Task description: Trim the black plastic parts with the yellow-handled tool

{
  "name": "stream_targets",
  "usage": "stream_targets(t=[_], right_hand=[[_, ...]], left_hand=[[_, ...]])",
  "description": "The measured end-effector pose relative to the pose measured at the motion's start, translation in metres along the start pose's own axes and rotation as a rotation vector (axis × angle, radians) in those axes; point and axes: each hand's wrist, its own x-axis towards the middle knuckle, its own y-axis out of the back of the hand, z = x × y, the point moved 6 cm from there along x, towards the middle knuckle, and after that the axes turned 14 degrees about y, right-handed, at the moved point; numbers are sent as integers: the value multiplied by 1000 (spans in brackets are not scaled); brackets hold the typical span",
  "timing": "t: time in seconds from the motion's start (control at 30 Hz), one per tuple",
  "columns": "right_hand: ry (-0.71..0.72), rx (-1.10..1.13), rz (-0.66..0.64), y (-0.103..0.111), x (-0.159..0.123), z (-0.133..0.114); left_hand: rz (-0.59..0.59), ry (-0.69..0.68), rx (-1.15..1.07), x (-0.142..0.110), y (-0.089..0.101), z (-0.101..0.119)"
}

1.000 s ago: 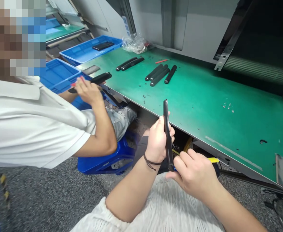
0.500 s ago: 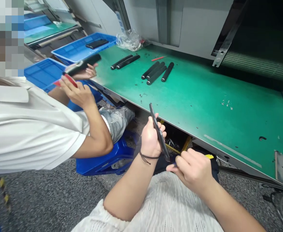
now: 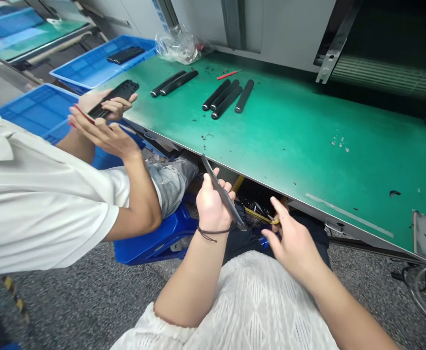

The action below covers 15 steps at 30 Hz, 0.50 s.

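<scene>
My left hand point(image 3: 214, 199) is closed around a long, thin black plastic part point(image 3: 223, 193), seen nearly edge-on and tilted in front of the table edge. Its lower end points toward my lap. To the right of that end, my right hand point(image 3: 289, 238) has its index finger and thumb spread. A small yellow-handled tool point(image 3: 275, 222) shows at its fingers; the rest of the tool is hidden by the hand. On the green table lie several similar black parts point(image 3: 227, 102), with two more point(image 3: 174, 83) farther left.
To the left, a co-worker's hands point(image 3: 112, 131) hold a black part and a red tool. Blue bins point(image 3: 63, 73) stand beyond. A red pen-like tool point(image 3: 229, 75), a clear plastic bag point(image 3: 183, 46) and black scraps point(image 3: 395, 193) are on the green table point(image 3: 307, 141). Dark machinery stands at the back right.
My right hand has drawn away from the part's lower end, its index finger and thumb now spread. The yellow piece shows at the fingertips instead of behind the hand. The co-worker's part has turned.
</scene>
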Motion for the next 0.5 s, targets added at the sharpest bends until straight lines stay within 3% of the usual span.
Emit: stream_targets(t=[0.1, 0.2, 0.23, 0.33, 0.37, 0.43, 0.5], right_hand=[[103, 422, 150, -2, 12, -30], [139, 550, 309, 0, 15, -43], [127, 567, 343, 2, 14, -43], [90, 612, 358, 8, 11, -43], [89, 621, 352, 11, 10, -43], [106, 628, 340, 17, 8, -47], [138, 626, 321, 23, 7, -52]], left_hand=[[-19, -26, 49, -1, 5, -11], [-20, -157, 244, -3, 18, -9], [13, -273, 360, -6, 24, -3], [169, -794, 744, -36, 33, 23], [159, -931, 847, -49, 31, 26], [-55, -982, 1035, -64, 21, 18], [-403, -820, 1176, -71, 10, -1]])
